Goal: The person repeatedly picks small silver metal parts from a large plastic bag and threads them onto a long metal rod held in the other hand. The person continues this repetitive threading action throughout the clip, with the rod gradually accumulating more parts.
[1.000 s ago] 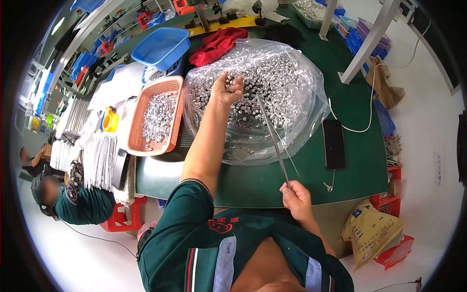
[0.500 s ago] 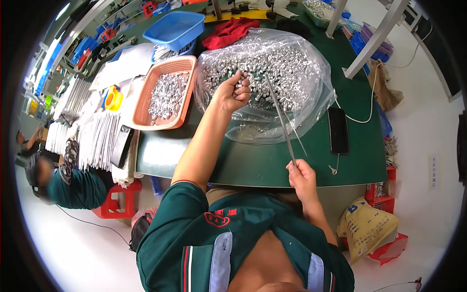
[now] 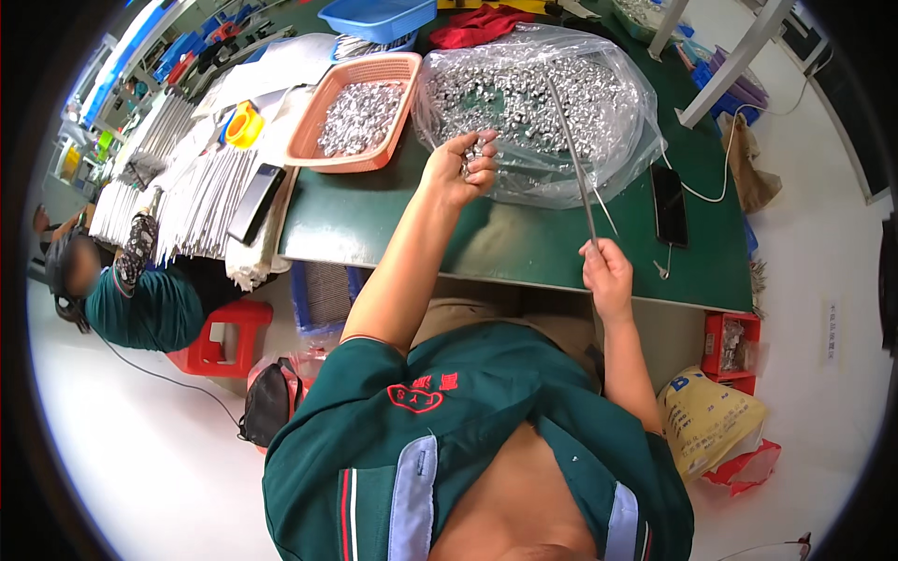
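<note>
My left hand is closed around several small silver metal pieces, at the near left edge of a clear plastic bag. A heap of the same shiny pieces lies spread on the opened bag. In my right hand, near the table's front edge, is the lower end of a long thin metal rod, its far end reaching over the heap. A thin pale strip runs beside the rod; whether it joins the rod I cannot tell.
On the green table, an orange basket of silver pieces stands left of the bag. A blue basin and red cloth lie behind. A black phone with a cable lies right. A co-worker sits at far left.
The view has shifted, so the table sits higher in it. My left hand has drawn back from over the heap to the bag's near edge, still closed. My right hand keeps the rod.
</note>
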`<state>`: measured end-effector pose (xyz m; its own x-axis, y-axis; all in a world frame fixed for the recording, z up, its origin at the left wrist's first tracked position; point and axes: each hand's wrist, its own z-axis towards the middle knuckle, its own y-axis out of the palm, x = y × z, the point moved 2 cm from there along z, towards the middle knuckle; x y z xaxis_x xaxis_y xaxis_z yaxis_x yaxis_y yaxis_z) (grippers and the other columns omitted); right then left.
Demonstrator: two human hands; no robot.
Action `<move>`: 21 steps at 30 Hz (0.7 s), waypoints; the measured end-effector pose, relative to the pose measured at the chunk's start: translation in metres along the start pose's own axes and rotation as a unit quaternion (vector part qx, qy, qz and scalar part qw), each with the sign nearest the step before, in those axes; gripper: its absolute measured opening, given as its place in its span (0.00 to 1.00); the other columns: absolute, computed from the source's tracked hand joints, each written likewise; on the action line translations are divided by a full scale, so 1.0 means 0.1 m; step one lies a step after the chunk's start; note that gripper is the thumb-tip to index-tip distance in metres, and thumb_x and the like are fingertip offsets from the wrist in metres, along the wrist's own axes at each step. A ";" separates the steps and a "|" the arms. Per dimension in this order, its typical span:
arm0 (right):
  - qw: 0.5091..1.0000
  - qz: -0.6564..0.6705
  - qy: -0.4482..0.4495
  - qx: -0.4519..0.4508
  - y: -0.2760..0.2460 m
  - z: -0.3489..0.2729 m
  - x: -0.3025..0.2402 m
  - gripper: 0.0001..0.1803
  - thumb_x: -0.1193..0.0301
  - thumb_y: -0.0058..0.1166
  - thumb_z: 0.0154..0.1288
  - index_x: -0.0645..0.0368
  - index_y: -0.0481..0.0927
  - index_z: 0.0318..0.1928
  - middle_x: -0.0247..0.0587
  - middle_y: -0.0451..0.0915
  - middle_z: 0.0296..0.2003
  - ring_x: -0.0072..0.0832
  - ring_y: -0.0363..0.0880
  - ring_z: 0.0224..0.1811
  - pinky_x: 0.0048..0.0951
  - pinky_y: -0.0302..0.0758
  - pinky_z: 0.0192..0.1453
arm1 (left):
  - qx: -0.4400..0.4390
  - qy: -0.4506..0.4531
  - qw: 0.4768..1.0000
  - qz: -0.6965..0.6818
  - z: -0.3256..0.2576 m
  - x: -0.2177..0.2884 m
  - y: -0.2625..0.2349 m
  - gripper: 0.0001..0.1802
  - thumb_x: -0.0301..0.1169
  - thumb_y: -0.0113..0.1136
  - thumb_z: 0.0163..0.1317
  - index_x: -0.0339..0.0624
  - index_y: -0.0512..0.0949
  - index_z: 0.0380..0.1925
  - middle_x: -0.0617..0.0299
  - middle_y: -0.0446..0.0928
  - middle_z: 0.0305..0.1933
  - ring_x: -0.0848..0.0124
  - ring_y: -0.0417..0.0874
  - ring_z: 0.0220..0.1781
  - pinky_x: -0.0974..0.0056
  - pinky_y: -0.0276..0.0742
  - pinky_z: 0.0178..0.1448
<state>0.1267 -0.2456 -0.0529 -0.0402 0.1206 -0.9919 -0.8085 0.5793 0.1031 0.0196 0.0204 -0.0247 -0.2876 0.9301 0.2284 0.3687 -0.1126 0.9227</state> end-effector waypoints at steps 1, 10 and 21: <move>1.000 -0.011 -0.015 -0.006 0.01 0.01 0.02 0.11 0.66 0.47 0.70 0.61 0.72 0.35 0.20 0.58 0.16 0.08 0.52 0.15 0.14 0.50 0.18 | -0.017 -0.003 1.000 0.001 -0.04 0.01 -0.04 0.10 0.33 0.43 0.68 0.38 0.69 0.40 0.61 0.66 0.26 0.78 0.57 0.17 0.74 0.49 0.17; 0.997 -0.070 0.001 -0.041 0.05 0.00 0.01 0.10 0.66 0.49 0.68 0.60 0.75 0.34 0.22 0.63 0.17 0.09 0.55 0.16 0.14 0.52 0.18 | -0.066 0.008 0.997 -0.030 -0.34 -0.06 -0.28 0.08 0.34 0.47 0.67 0.40 0.68 0.36 0.63 0.67 0.24 0.78 0.56 0.14 0.72 0.48 0.17; 0.977 -0.067 0.162 -0.118 0.07 -0.51 -0.24 0.11 0.68 0.47 0.69 0.62 0.77 0.36 0.21 0.62 0.17 0.09 0.56 0.18 0.14 0.54 0.20 | -0.038 0.077 0.990 0.110 -0.47 -0.06 -0.31 0.09 0.36 0.51 0.67 0.42 0.70 0.35 0.64 0.67 0.22 0.82 0.56 0.13 0.75 0.48 0.15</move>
<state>0.0926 -0.2855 -0.0325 -0.0769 -0.2285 -0.9705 -0.9309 0.3650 -0.0121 -0.0312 0.0020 -0.0400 -0.3418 0.8160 0.4661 0.3724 -0.3378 0.8644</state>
